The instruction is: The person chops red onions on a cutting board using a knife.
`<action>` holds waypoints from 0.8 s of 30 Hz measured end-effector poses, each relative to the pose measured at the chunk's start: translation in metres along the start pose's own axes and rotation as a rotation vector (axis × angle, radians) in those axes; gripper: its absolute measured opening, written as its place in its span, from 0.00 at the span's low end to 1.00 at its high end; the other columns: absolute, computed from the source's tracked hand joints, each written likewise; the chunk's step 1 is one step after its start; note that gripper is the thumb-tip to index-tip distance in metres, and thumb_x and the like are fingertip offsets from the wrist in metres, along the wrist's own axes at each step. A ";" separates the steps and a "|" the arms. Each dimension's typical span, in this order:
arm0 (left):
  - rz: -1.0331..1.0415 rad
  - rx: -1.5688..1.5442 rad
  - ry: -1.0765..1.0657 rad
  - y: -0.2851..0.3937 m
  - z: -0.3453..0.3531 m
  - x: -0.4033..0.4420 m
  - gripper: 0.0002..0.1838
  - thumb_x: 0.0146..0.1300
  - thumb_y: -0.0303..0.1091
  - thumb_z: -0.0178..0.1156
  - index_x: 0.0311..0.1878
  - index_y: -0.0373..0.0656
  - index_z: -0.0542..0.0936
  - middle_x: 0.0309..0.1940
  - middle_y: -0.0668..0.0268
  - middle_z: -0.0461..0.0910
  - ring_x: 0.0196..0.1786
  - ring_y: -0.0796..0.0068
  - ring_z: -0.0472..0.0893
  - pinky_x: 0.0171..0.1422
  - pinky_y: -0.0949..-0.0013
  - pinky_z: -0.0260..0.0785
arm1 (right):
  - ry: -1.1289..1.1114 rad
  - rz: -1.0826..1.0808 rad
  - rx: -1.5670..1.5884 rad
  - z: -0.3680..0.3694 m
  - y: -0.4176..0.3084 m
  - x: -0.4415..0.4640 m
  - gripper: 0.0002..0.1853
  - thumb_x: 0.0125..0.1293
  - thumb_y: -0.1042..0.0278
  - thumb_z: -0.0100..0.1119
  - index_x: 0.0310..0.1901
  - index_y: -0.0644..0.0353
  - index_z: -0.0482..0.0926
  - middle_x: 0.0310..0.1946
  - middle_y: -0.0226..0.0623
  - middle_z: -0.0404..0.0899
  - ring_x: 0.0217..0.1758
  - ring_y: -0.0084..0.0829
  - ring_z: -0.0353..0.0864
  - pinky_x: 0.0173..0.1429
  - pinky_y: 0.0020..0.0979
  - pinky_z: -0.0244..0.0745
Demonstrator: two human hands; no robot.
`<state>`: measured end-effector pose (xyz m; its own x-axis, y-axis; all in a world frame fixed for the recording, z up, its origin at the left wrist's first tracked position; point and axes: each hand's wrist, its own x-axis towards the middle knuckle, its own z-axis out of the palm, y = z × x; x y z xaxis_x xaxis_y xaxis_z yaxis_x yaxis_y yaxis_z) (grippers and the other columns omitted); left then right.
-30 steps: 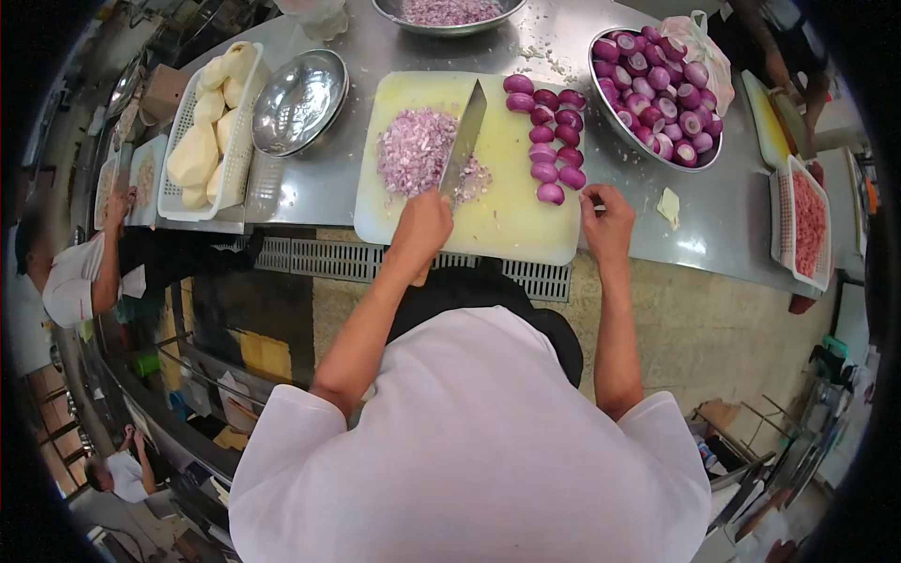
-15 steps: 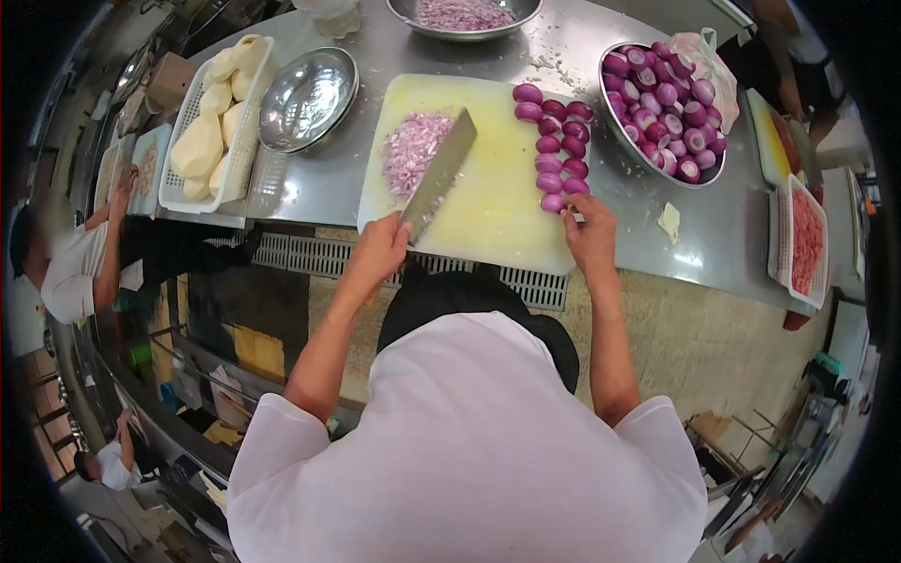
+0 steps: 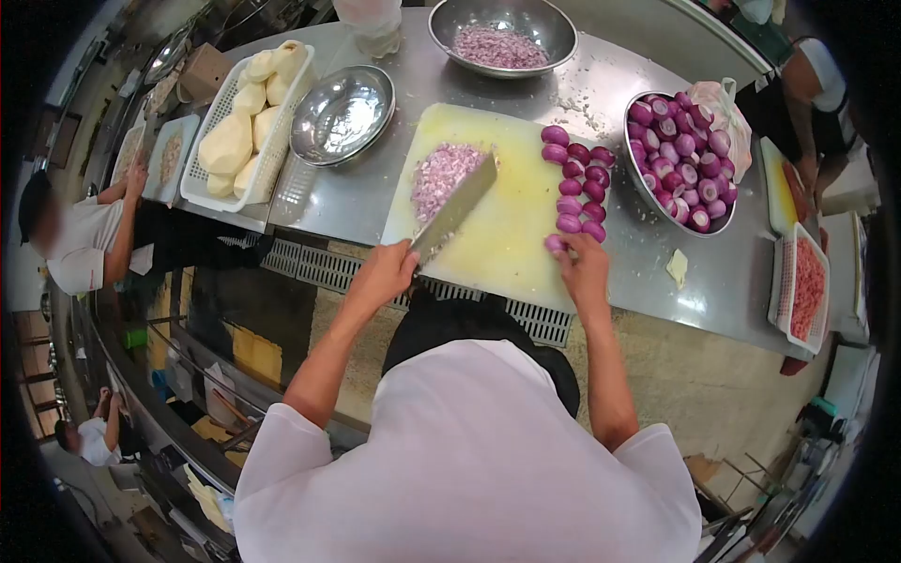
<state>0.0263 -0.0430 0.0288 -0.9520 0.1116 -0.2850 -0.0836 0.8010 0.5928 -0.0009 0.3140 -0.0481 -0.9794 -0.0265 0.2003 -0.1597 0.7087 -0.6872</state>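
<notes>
My left hand (image 3: pixel 383 274) is closed round the handle of a cleaver (image 3: pixel 457 208), whose broad blade rests beside a heap of chopped red onion (image 3: pixel 445 176) on the cutting board (image 3: pixel 511 202). With its fingertips, my right hand (image 3: pixel 586 270) pinches a red onion half (image 3: pixel 555 243) at the near end of two rows of onion halves (image 3: pixel 570 187). The rows run along the board's right side, apparently cut faces down. Part of the pinched half is hidden by my fingers.
Beyond the board stands a metal bowl of chopped onion (image 3: pixel 502 47). A bowl of peeled red onions (image 3: pixel 680 159) is at right, near a basket of minced meat (image 3: pixel 807 286). Leftward are empty metal bowls (image 3: pixel 343 114) and a basket of peeled root vegetables (image 3: pixel 228 150). Other people work at both sides.
My right hand has drawn the nearest onion half slightly left and toward me, out of line with its row. The cleaver stays by the chopped heap. The whole view has shifted a little.
</notes>
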 end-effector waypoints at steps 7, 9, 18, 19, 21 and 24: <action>0.090 -0.079 0.157 0.036 0.047 0.016 0.14 0.76 0.36 0.56 0.43 0.30 0.76 0.31 0.37 0.79 0.40 0.31 0.79 0.43 0.43 0.70 | -0.097 -0.137 0.086 0.055 -0.047 0.031 0.08 0.60 0.76 0.67 0.42 0.61 0.86 0.40 0.47 0.82 0.46 0.53 0.82 0.51 0.48 0.78; 0.081 -0.085 0.133 0.041 0.049 0.025 0.14 0.76 0.35 0.56 0.43 0.30 0.76 0.31 0.37 0.80 0.41 0.31 0.80 0.44 0.42 0.70 | -0.146 -0.198 0.055 0.060 -0.057 0.042 0.07 0.62 0.75 0.64 0.42 0.61 0.85 0.41 0.48 0.82 0.47 0.54 0.81 0.51 0.49 0.78; 0.048 -0.099 0.078 0.049 0.058 0.022 0.13 0.77 0.35 0.55 0.45 0.31 0.77 0.25 0.42 0.81 0.25 0.44 0.83 0.32 0.47 0.74 | -0.236 -0.277 -0.024 0.061 -0.060 0.053 0.13 0.60 0.83 0.58 0.46 0.62 0.83 0.41 0.49 0.80 0.46 0.56 0.80 0.51 0.51 0.78; 0.031 -0.095 0.049 0.053 0.053 0.025 0.14 0.78 0.35 0.54 0.44 0.31 0.76 0.23 0.44 0.81 0.20 0.49 0.83 0.28 0.49 0.74 | -0.231 -0.281 -0.023 0.060 -0.059 0.056 0.14 0.59 0.83 0.58 0.47 0.62 0.83 0.41 0.49 0.80 0.46 0.56 0.80 0.51 0.51 0.78; -0.019 -0.128 0.037 0.066 0.047 0.009 0.13 0.76 0.34 0.54 0.46 0.29 0.78 0.28 0.39 0.82 0.31 0.40 0.83 0.38 0.43 0.74 | -0.237 -0.276 -0.036 0.060 -0.054 0.052 0.14 0.59 0.83 0.58 0.47 0.62 0.83 0.41 0.49 0.80 0.46 0.56 0.80 0.51 0.51 0.78; -0.056 -0.155 0.033 0.063 0.057 0.023 0.14 0.75 0.32 0.54 0.49 0.28 0.80 0.32 0.34 0.82 0.42 0.30 0.83 0.47 0.38 0.74 | -0.242 -0.276 -0.050 0.065 -0.054 0.058 0.14 0.58 0.83 0.59 0.47 0.61 0.83 0.42 0.48 0.80 0.47 0.55 0.80 0.51 0.51 0.78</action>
<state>0.0157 0.0432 0.0166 -0.9535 0.0480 -0.2975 -0.1786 0.7050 0.6863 -0.0572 0.2283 -0.0453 -0.9021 -0.3833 0.1984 -0.4217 0.6850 -0.5941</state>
